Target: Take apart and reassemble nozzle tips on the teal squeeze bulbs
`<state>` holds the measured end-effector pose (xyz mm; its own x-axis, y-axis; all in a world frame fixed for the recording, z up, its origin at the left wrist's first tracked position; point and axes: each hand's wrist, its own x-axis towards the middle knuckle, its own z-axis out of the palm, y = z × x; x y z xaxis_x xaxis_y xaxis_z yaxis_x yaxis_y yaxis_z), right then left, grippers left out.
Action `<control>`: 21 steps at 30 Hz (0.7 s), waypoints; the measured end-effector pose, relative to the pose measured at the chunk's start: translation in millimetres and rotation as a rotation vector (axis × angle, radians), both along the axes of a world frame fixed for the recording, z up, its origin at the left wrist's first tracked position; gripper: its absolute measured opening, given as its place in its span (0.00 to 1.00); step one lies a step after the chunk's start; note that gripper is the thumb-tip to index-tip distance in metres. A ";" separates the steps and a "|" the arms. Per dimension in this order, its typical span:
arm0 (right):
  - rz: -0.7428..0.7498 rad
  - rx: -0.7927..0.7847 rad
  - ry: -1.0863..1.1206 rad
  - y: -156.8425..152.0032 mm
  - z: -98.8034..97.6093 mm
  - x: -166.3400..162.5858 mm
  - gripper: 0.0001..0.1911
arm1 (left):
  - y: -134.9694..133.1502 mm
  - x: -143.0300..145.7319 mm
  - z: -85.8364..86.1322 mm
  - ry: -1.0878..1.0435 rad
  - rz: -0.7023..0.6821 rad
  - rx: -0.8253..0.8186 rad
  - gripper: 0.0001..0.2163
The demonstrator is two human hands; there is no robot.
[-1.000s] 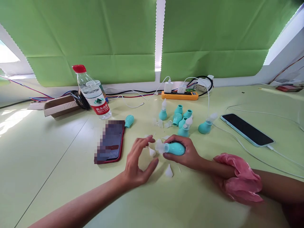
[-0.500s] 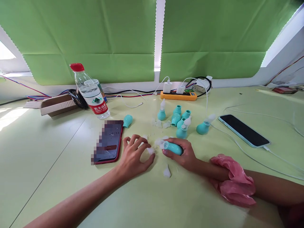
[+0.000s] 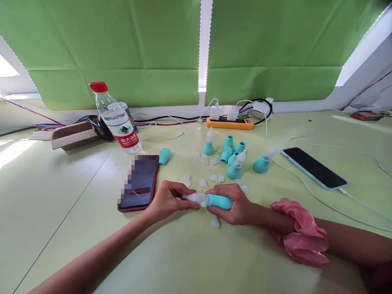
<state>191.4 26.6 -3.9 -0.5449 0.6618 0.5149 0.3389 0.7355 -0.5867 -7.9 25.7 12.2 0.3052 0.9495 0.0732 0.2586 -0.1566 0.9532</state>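
My right hand (image 3: 231, 204) is wrapped round a turquoise squeeze bulb (image 3: 219, 202), which lies sideways with a clear connector (image 3: 202, 199) on its left end. Between the thumb and fingers of my left hand (image 3: 173, 198) is a translucent pointed nozzle tip (image 3: 191, 197), in line with the connector and meeting it. Several loose white tips (image 3: 212, 178) lie just beyond my hands. Another tip (image 3: 215, 222) sits nearer me, partly hidden by my right hand. Farther back are several turquoise bulbs (image 3: 226, 154), some fitted with tips, and a small group of clear connectors (image 3: 204, 159).
A red-cased phone (image 3: 137, 190) and a lone bulb (image 3: 164, 156) lie left of my hands. Behind them stand a water bottle (image 3: 119, 122) and a cardboard box (image 3: 76, 134). An orange power strip (image 3: 229, 123) is at the back; a charging phone (image 3: 314, 168) lies right, its cable trailing.
My left hand has picked up a nozzle tip and brought it to the connector on the bulb. My right hand has shifted slightly nearer me with the bulb.
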 end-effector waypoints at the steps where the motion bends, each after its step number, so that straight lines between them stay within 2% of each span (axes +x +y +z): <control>1: 0.010 0.006 -0.018 0.1 -0.3 -0.2 0.07 | 1.2 -1.9 2.7 0.046 -0.034 -0.024 0.10; 4: 0.033 0.005 -0.054 0.4 -0.4 -0.4 0.07 | 2.1 -6.6 10.0 0.189 -0.085 -0.001 0.10; 8: 0.063 0.012 -0.095 0.3 3.1 -0.1 0.06 | 0.3 -10.0 15.7 0.332 -0.165 0.127 0.11; 15: 0.090 0.028 -0.169 0.5 10.4 -1.0 0.05 | 0.4 -10.1 16.1 0.434 -0.223 0.268 0.10; 18: 0.109 -0.031 -0.176 2.5 12.4 0.2 0.05 | -0.7 -8.5 16.4 0.397 -0.239 0.194 0.09; 21: 0.110 -0.151 -0.125 5.0 14.5 1.8 0.07 | -2.7 -6.3 19.0 0.250 -0.212 -0.015 0.10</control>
